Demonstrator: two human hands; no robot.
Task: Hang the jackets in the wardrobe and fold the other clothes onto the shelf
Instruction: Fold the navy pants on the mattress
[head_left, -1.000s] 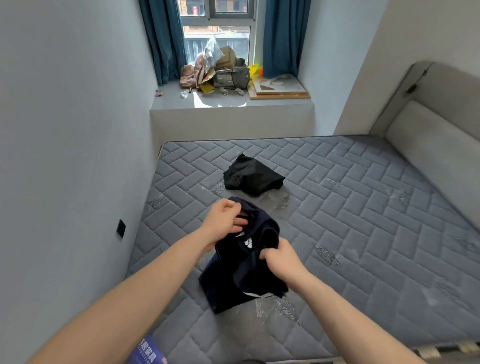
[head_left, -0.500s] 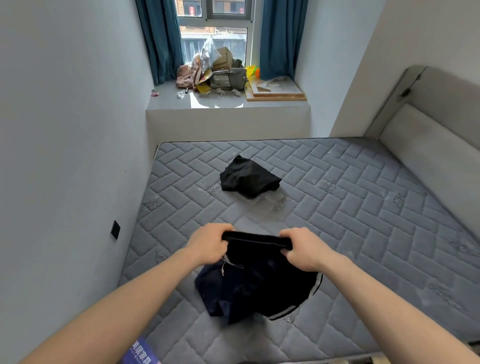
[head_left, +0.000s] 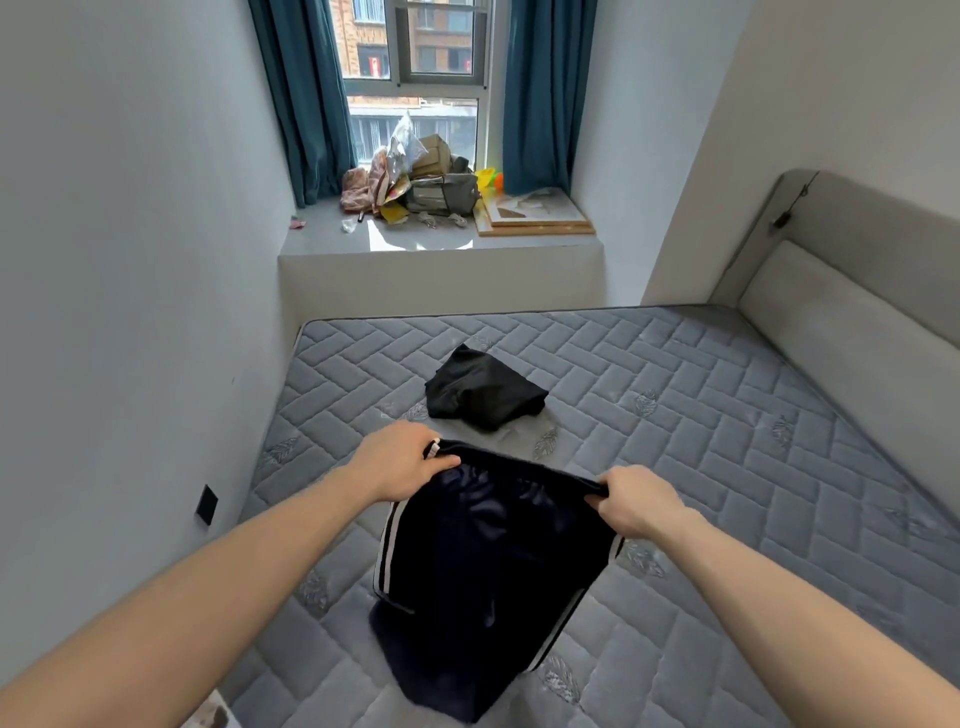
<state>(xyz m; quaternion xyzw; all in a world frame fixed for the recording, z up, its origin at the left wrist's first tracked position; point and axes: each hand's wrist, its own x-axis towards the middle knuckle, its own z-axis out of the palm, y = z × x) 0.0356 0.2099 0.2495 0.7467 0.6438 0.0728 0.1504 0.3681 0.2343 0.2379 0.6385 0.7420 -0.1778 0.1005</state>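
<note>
— Two garments on the bed, is that the count?
— Two. One pair of dark navy shorts (head_left: 493, 566) with white side stripes, and one black garment (head_left: 483, 392) lying crumpled on the mattress (head_left: 727, 415) further off, toward the window ledge (head_left: 441, 244).
— And the hands?
— Two, both on the shorts. The left hand (head_left: 400, 460) pinches the left end of the waistband, fingers curled over the fabric. The right hand (head_left: 636, 501) grips the right end the same way. The waistband is stretched between them.
— Where do the shorts sit?
— Held up at the top, above the near part of the mattress. The legs hang down; whether the lower hem touches the bed I cannot tell.
— Anything else to count?
— Two teal curtains (head_left: 306, 98), one either side of the window. On the ledge, one heap of bags and packaging (head_left: 415, 179) and flat framed boards (head_left: 535, 213) beside it. One padded headboard (head_left: 852, 312) on the right, one dark socket plate (head_left: 207, 504) on the left wall.
</note>
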